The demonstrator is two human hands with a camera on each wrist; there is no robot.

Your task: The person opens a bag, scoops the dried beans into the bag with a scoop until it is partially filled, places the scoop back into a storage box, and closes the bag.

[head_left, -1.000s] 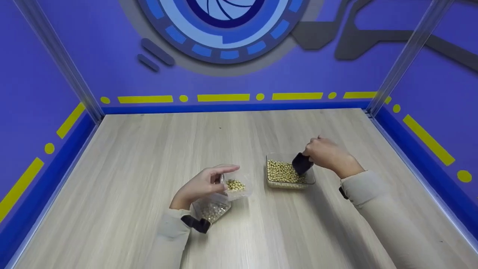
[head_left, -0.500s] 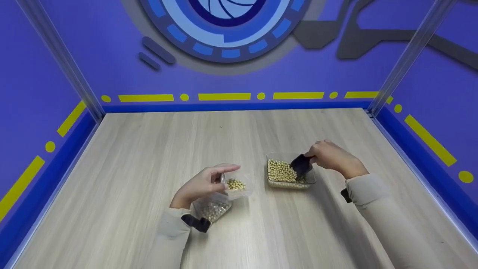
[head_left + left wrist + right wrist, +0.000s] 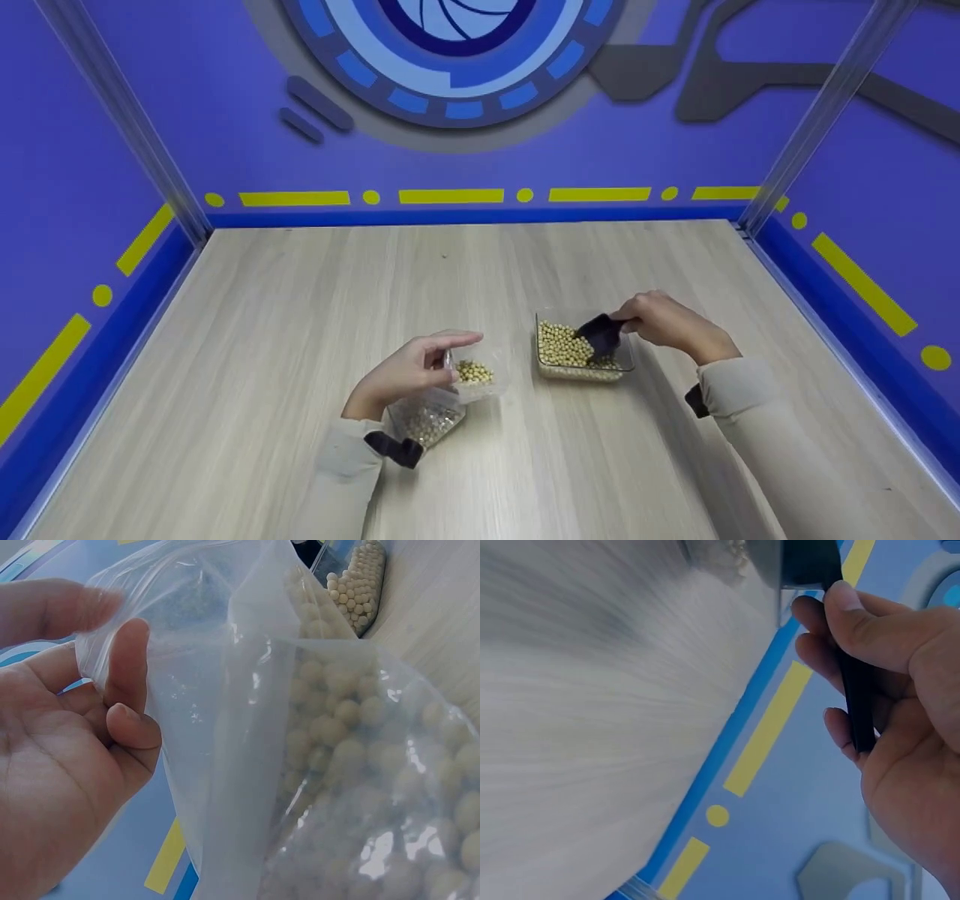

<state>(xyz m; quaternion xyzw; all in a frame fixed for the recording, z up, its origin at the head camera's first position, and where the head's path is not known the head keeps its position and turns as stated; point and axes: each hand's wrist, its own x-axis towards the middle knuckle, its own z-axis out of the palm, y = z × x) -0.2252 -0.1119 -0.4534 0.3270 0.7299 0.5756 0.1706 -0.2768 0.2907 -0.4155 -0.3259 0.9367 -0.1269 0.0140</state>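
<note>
My left hand (image 3: 405,373) holds the mouth edge of a clear plastic bag (image 3: 429,421) between curled fingers and thumb. Pale yellow round beans (image 3: 474,371), resembling soybeans, show through its opening; many more fill the bag (image 3: 255,727) in the left wrist view. To the right sits a clear rectangular container (image 3: 579,374) holding the same sort of beans (image 3: 559,343). My right hand (image 3: 673,325) grips a black scoop (image 3: 600,334) by its handle (image 3: 859,701). The scoop's head is tilted among the beans at the container's right side, its lower edge hidden by them.
Bag and container stand apart on a light wood-grain table (image 3: 337,285). Blue panels (image 3: 225,150) with yellow markings enclose the back and both sides. Black straps (image 3: 394,448) go round the cream sleeves at the wrists.
My right hand has moved slightly nearer me, and the scoop's head has swung to a flatter slant, shifting left through the beans. My left hand and the bag have stayed put.
</note>
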